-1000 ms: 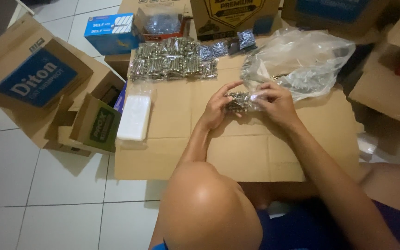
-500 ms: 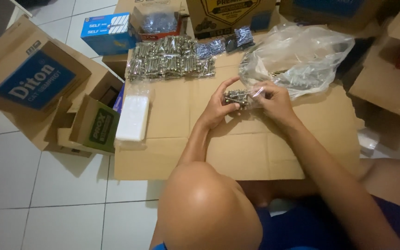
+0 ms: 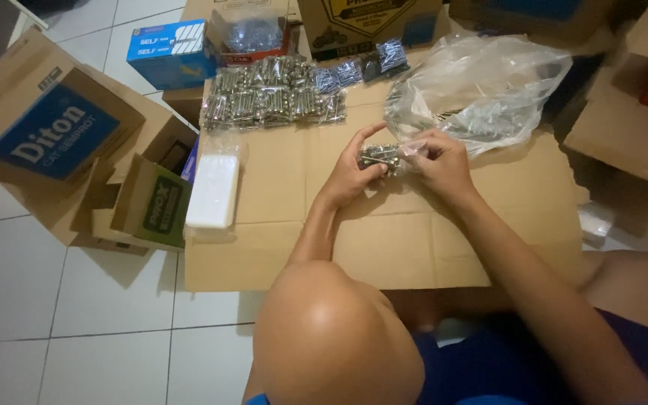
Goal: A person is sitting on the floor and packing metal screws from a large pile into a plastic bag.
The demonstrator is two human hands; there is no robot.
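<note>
Head view: both hands on a small packet of bolts

Head camera looks down past a bent knee at a flattened cardboard sheet (image 3: 414,240) spread over white floor tiles. Just above the frame's centre, the left hand (image 3: 350,176) and the right hand (image 3: 440,165) meet around a small clear packet of metal bolts (image 3: 381,157). The left hand's fingers curl around the packet's left end, with the index finger raised over its top. The right hand's fingers pinch the packet's right end, where the clear plastic sticks out. The packet sits above the cardboard, between the two hands.

Just beyond the right hand, in the upper right, lies a large crumpled clear plastic bag (image 3: 481,86) with loose bolts inside. At upper centre, rows of filled bolt packets (image 3: 271,97) lie side by side on the cardboard. A white stack of empty small bags (image 3: 213,191) lies at the sheet's left edge. Open cardboard boxes (image 3: 61,142) stand at the left of the frame, and a blue box (image 3: 168,51) sits at the upper left.
</note>
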